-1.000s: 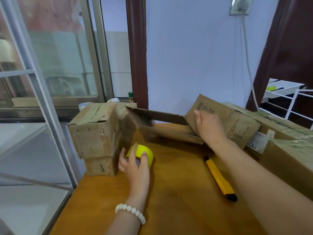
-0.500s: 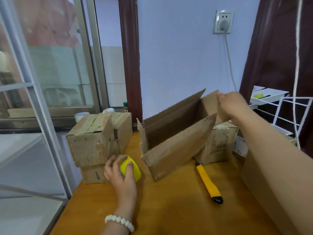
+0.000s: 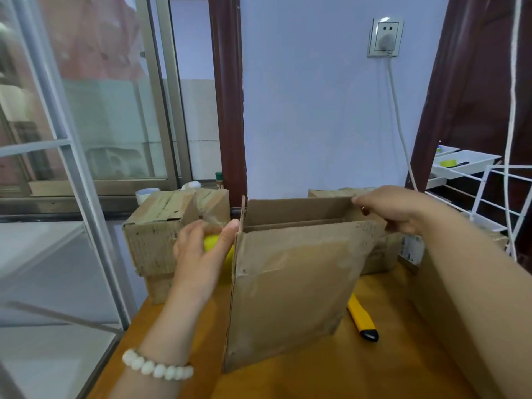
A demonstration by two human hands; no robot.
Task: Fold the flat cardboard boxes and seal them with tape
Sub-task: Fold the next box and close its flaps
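An opened-up brown cardboard box (image 3: 290,286) stands upright on the wooden table (image 3: 331,378), its top flaps raised. My right hand (image 3: 394,207) pinches the upper right corner of the box's rear wall. My left hand (image 3: 201,254) holds a yellow tape roll (image 3: 211,243) lifted just left of the box, the thumb touching the box's top left corner. Most of the roll is hidden by my fingers.
Two folded boxes (image 3: 161,234) are stacked at the table's left edge. A yellow utility knife (image 3: 361,319) lies right of the box. More cardboard boxes (image 3: 383,254) sit behind and at the right. A white wire rack (image 3: 489,203) and a hanging cord stand far right.
The box has been swung from tilted to upright and drawn closer by my right hand. My left hand has lifted the tape roll off the table up to the box's left corner.
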